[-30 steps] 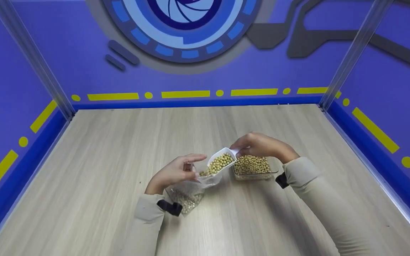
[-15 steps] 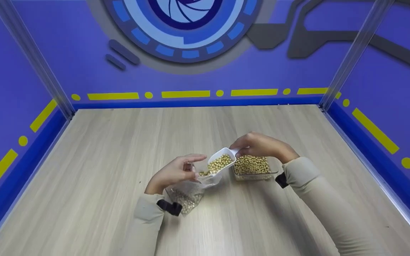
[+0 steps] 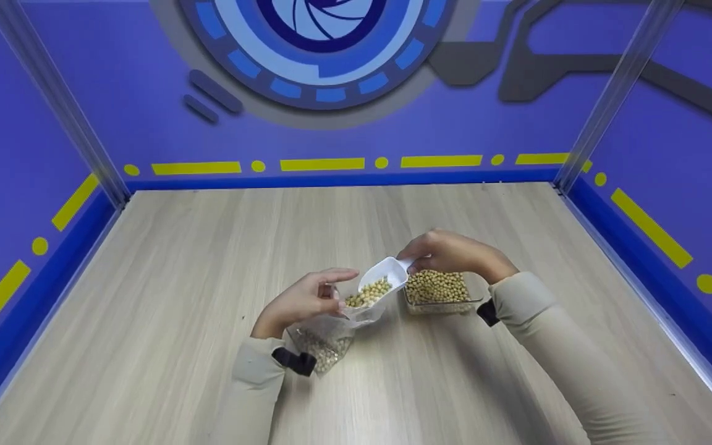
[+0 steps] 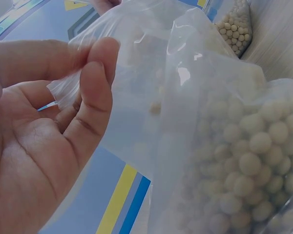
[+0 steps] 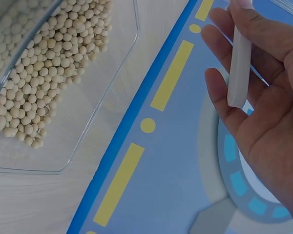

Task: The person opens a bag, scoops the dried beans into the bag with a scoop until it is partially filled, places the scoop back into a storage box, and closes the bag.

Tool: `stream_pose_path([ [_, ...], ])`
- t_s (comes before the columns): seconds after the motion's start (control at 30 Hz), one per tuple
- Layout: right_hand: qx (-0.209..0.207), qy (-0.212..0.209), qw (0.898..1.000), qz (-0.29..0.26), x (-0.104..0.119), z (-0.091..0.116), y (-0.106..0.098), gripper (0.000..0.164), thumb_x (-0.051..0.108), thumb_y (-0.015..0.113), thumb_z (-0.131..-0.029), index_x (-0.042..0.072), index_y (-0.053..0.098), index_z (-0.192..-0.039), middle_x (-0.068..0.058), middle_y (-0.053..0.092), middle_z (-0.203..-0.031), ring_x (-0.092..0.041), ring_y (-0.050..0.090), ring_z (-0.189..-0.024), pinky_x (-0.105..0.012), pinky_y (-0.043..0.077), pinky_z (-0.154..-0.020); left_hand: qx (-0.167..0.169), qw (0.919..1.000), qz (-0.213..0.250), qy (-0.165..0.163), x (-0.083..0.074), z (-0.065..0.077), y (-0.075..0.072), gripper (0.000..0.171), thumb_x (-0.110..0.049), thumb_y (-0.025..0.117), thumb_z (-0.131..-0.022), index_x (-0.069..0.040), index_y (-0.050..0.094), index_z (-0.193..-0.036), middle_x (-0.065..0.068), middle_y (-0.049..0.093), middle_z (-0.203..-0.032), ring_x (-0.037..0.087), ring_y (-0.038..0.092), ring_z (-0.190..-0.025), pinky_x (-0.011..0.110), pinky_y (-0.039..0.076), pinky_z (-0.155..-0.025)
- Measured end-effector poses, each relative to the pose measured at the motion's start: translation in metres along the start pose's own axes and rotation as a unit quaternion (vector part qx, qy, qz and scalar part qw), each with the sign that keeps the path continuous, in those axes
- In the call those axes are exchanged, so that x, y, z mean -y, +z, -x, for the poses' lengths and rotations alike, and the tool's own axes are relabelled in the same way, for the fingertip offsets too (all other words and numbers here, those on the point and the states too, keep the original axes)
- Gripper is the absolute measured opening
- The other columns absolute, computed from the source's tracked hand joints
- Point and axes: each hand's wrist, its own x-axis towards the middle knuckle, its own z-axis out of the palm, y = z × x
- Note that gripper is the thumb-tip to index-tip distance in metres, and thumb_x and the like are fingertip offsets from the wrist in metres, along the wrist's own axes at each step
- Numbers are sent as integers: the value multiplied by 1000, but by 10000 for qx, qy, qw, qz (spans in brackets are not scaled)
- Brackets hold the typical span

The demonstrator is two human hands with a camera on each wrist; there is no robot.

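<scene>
Tipped down to the left, a white scoop [image 3: 391,269] spills round yellow soybeans [image 3: 373,290] into the mouth of a clear plastic bag [image 3: 325,347]. My right hand [image 3: 452,252] grips its handle [image 5: 240,73]. My left hand [image 3: 299,301] pinches the bag's edge between thumb and fingers and keeps the mouth spread. In the left wrist view, soybeans [image 4: 251,163] fill the lower part of the bag [image 4: 183,73], and a few show blurred behind the film higher up. The scoop's bowl is out of the right wrist view.
Just below my right hand, a clear rectangular container [image 3: 449,309] of soybeans stands on the wooden table [image 3: 207,247]. In the right wrist view its clear wall [image 5: 100,105] shows beside the beans. Blue-purple panels [image 3: 331,139] enclose the table at the back and sides.
The soybeans in the scoop have slid down toward the bag, and fewer lie in it, baring more of its white inside. Both hands have hardly moved.
</scene>
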Motion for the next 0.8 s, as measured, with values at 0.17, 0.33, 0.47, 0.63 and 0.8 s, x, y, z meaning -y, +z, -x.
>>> stream_pose_path([
  [0.17, -2, -88, 10000, -30, 1, 0, -1, 21, 7, 69, -84, 2, 74, -104, -10, 74, -100, -24, 69, -93, -39, 56, -82, 4, 10000, -20, 11, 0, 0, 0, 61, 8, 57, -81, 7, 44, -140, 25, 42, -144, 4, 52, -74, 22, 55, -70],
  [0.33, -59, -160, 9998, -36, 2, 0, -2, 23, 6, 70, -84, 1, 73, -106, -12, 74, -101, -26, 69, -94, -38, 56, -81, 23, 9998, 182, -22, 0, 1, 0, 60, 9, 56, -81, 6, 44, -140, 21, 39, -148, 3, 52, -75, 26, 56, -75],
  [0.47, -68, -164, 9998, -44, 3, 0, -2, 24, 5, 70, -84, 0, 73, -107, -12, 74, -102, -26, 69, -94, -38, 56, -81, 55, 9996, 274, -12, 0, 1, 0, 60, 10, 56, -82, 8, 42, -140, 23, 38, -148, 4, 52, -75, 29, 57, -77],
  [0.63, -71, -111, 9999, -88, 3, -1, -2, 22, 5, 70, -83, 1, 73, -105, -12, 74, -101, -25, 69, -93, -38, 56, -80, 42, 9998, 168, -19, 0, 1, 0, 61, 9, 56, -81, 7, 43, -140, 23, 39, -147, 4, 50, -73, 25, 56, -74],
  [0.8, -64, -57, 9999, -117, 3, -1, -2, 23, 5, 70, -84, 1, 73, -106, -12, 74, -101, -25, 69, -93, -37, 57, -80, 45, 9998, 163, -68, -1, 1, -1, 61, 9, 55, -81, 6, 43, -141, 22, 40, -147, 5, 50, -73, 27, 57, -75],
])
